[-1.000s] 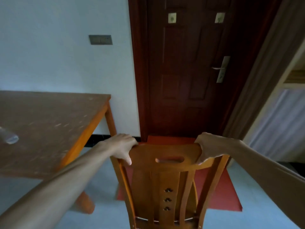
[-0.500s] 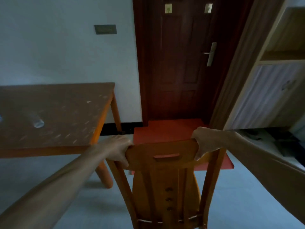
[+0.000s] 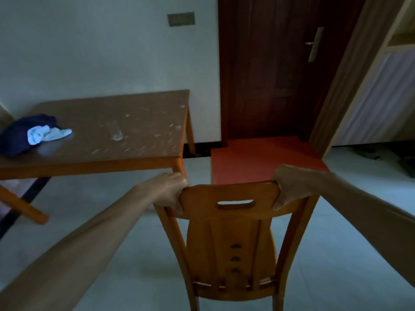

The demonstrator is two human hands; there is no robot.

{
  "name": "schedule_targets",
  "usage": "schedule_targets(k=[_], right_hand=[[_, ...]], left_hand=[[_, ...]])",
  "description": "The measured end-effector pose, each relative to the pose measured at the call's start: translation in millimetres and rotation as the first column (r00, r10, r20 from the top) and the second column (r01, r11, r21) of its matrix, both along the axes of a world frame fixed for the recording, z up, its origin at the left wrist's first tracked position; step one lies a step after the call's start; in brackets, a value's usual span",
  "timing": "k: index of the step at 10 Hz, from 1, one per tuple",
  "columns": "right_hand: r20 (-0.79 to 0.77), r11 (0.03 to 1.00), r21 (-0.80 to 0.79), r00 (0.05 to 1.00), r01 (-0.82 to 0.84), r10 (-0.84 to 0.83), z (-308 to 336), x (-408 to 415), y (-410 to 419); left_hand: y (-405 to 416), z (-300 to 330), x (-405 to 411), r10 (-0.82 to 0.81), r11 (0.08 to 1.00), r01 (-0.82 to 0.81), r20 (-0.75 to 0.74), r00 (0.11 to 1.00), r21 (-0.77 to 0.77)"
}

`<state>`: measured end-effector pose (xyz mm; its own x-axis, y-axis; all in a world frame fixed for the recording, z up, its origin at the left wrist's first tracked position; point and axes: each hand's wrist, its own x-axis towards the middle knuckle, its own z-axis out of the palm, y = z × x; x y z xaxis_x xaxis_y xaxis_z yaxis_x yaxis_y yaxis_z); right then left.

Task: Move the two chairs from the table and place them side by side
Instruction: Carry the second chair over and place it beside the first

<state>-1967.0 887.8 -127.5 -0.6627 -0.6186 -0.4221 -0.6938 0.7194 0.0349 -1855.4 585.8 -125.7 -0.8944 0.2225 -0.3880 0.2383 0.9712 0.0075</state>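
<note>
A wooden chair (image 3: 231, 245) with a slotted top rail stands in front of me, its back facing me. My left hand (image 3: 169, 190) grips the left end of the top rail. My right hand (image 3: 289, 185) grips the right end. The brown wooden table (image 3: 107, 131) stands to the left, apart from the chair, with its near right corner close to my left hand. At the far left edge a sliver of wood shows, perhaps another chair (image 3: 4, 116); I cannot tell for sure.
On the table lie a dark blue cloth (image 3: 20, 135), a light blue cloth (image 3: 45, 134) and a clear glass (image 3: 115, 130). A red mat (image 3: 258, 158) lies before a dark brown door (image 3: 276, 70). Pale tiled floor surrounds the chair; a cabinet with a curtain stands right.
The chair and I have drawn back from the table and door; the table now sits farther off to the left, showing the cloths. Both hands keep their grip on the top rail.
</note>
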Motion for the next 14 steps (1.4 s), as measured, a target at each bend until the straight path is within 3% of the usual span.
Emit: schedule_targets(k=[1, 3, 5, 8, 11, 14], right_hand=[[0.104, 0.989, -0.079, 0.988, 0.125, -0.116, 17.5, 58.8, -45.5], [0.151, 0.987, -0.149, 0.988, 0.053, -0.03, 19.9, 158.0, -144.4], [0.159, 0.98, -0.184, 0.986, 0.08, -0.05, 16.5, 245.0, -214.0], [0.159, 0.955, -0.293, 0.987, 0.038, 0.01, 23.9, 371.0, -326.9], [0.198, 0.969, -0.241, 0.98, 0.058, -0.01, 15.7, 505.2, -459.0], [0.22, 0.974, -0.224, 0.975, 0.031, 0.02, 11.5, 614.8, -521.9]], left_hand=[[-44.7, 0.2, 34.0, -0.061, 0.997, 0.063, -0.044, 0.997, 0.033], [-155.0, -5.8, 123.0, -0.073, 0.997, 0.071, -0.074, 0.995, -0.019], [-228.8, 8.1, 209.5, -0.111, 0.994, 0.11, -0.094, 0.989, -0.015], [-337.4, 14.8, 347.7, -0.039, 0.999, 0.037, -0.083, 0.996, -0.028], [-464.6, 3.1, 482.9, -0.061, 0.998, 0.06, -0.058, 0.996, -0.017], [-528.0, -3.7, 598.9, -0.057, 0.998, 0.057, -0.08, 0.995, -0.004]])
